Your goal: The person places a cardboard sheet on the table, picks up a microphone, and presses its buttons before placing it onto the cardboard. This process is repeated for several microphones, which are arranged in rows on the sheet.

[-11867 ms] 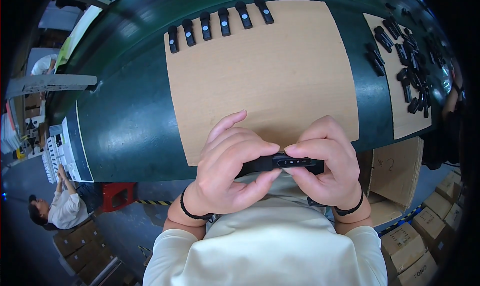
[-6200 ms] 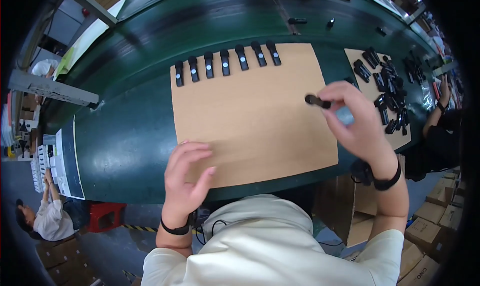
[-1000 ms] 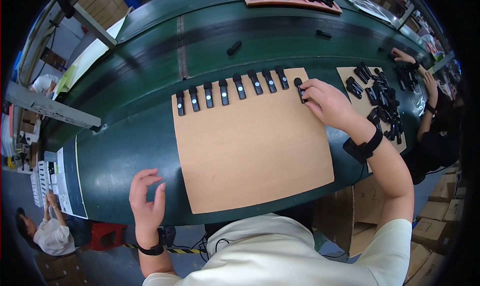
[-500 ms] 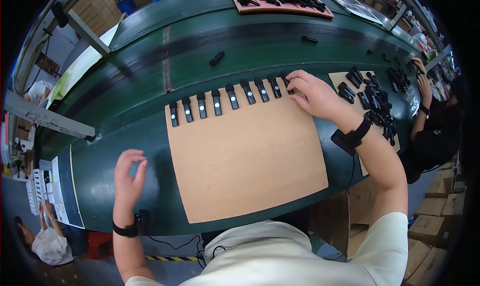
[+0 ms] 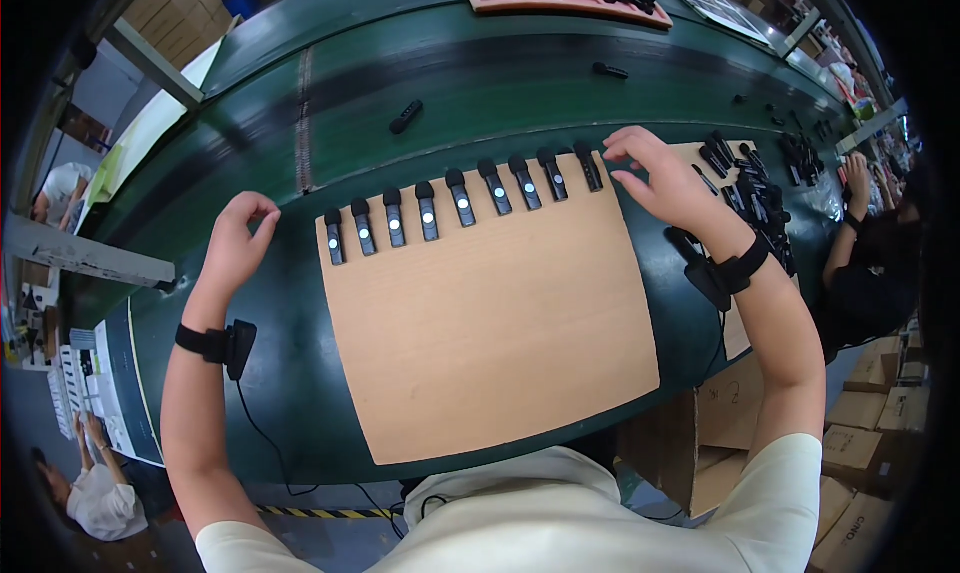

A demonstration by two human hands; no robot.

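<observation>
A row of several small black microphones (image 5: 462,201) with rounded heads lies along the far edge of a brown cardboard sheet (image 5: 490,333). All but the rightmost show a pale round dot. That rightmost microphone (image 5: 590,170) rests at the sheet's far right corner, its dark body without a visible dot. Just right of it hovers my right hand (image 5: 660,178), thumb and fingers apart, nothing visible between them. Over the green surface left of the sheet is my left hand (image 5: 237,241), fingers bent, the thumb apart from them, also without a visible object.
On the right, another cardboard piece (image 5: 738,341) carries a pile of black microphones (image 5: 755,198). Two loose microphones (image 5: 406,117) (image 5: 610,71) lie on the green belt (image 5: 480,93). A pink tray (image 5: 600,10) of black parts stands at the back. A co-worker's hand (image 5: 857,178) shows at far right.
My right hand has let go of the rightmost microphone and drawn off to the right. My left hand has moved away from me, farther over the green surface. The view has shifted slightly.
</observation>
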